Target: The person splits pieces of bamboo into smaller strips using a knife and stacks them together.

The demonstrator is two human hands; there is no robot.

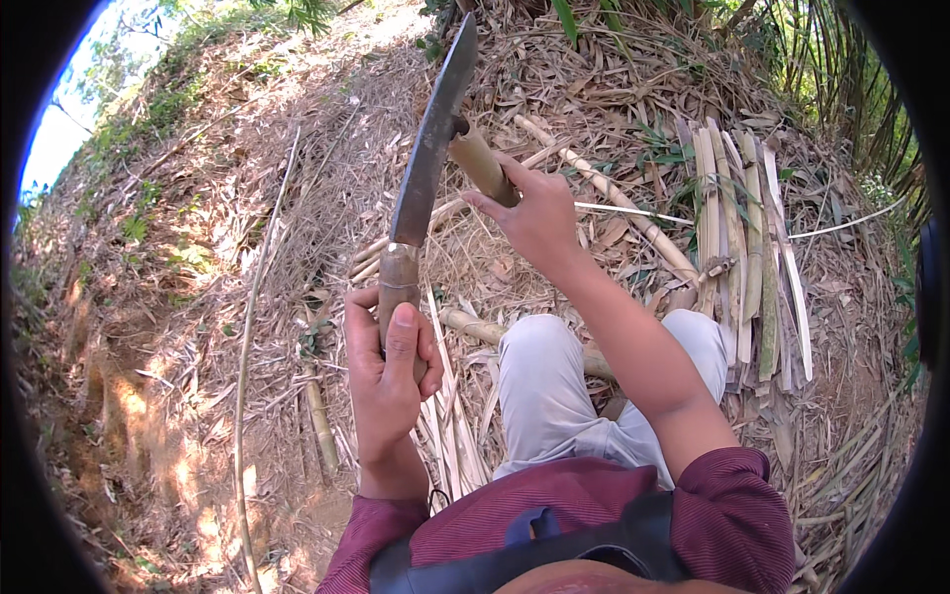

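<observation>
A long dark machete (427, 148) is gripped by its wooden handle in the left hand (389, 368), fingers wrapped tight and thumb laid along it, its blade meeting a short round bamboo piece (478, 158) clasped in the right hand (535, 216). A bundle of flat split bamboo strips (744, 243) is seen at the right, just beside the knee, on dry leaf litter (297, 198). No container is seen.

Split bamboo strips (747, 247) crowd the right; leaf-littered ground (198, 297) lies open left.
</observation>
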